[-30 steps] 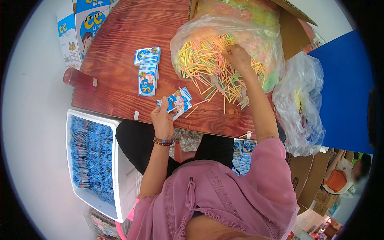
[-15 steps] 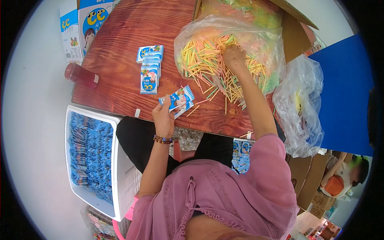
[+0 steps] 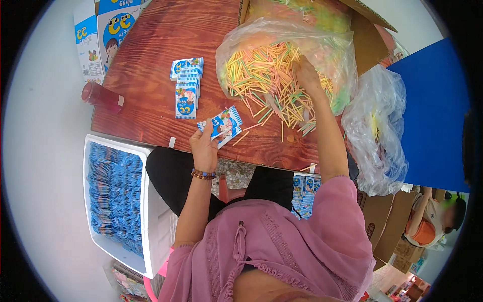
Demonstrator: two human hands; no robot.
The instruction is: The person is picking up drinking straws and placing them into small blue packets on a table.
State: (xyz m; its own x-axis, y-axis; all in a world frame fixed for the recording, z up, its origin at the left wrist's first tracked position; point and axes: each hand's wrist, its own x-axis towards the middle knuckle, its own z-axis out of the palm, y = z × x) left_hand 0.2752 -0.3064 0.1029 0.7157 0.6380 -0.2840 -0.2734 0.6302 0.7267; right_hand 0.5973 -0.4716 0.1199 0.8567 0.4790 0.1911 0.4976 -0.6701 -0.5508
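Over on the left, a white box stands packed with rows of blue sachets, and above it a pinkish-red translucent jar lies tilted by the edge of the wooden table. Moving right, an overlapping row of blue-and-white packets rests flat on the wood. Just below, the left hand has thumb and fingers pinched on a printed pouch at the table's near edge; whether it's one or several layered is hard to make out. It looks light, soft and slick, best gripped by a crimped end. Then the clear plastic bag, mouth open, spilling slim pastel sticks: they look light and stiff, probably brittle, so a gentle hold mid-length would suit. The right hand is in among them, fingertips buried; can't tell whether they grip anything. Behind, an open carton is cut off at the top, its contents blurred by plastic.
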